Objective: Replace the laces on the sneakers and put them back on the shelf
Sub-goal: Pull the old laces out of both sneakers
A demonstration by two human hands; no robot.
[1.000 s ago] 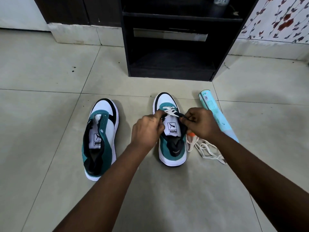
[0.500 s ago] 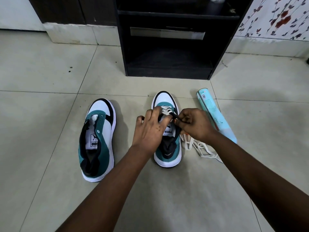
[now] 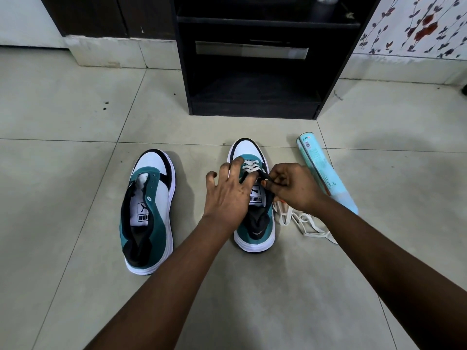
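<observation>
Nearest you, both forearms reach forward over the pale tiled floor [image 3: 75, 122]; your left hand [image 3: 227, 195] lies over the near side of the teal, white and black sneaker being laced [image 3: 255, 231], fingers spread and fairly straight with the tips pressing near the eyelets, probably to steady the shoe; it grips nothing. Your right hand [image 3: 290, 188] has its fingers curled, pinching a thin dark lace [image 3: 265, 176] at the tongue, likely to thread it; white lacing [image 3: 250, 166] sits across the eyelets toward the toe. Just right of that shoe a loose heap of white laces [image 3: 303, 223] lies on the floor, within reach; beyond it, a pale blue spray can [image 3: 326, 173] lies on its side. To the left, apart, the matching unlaced sneaker [image 3: 149, 210] waits, tongue open. Farthest off, the black wooden shelf [image 3: 252, 107] stands against the wall, its lower bay open for the pair.
</observation>
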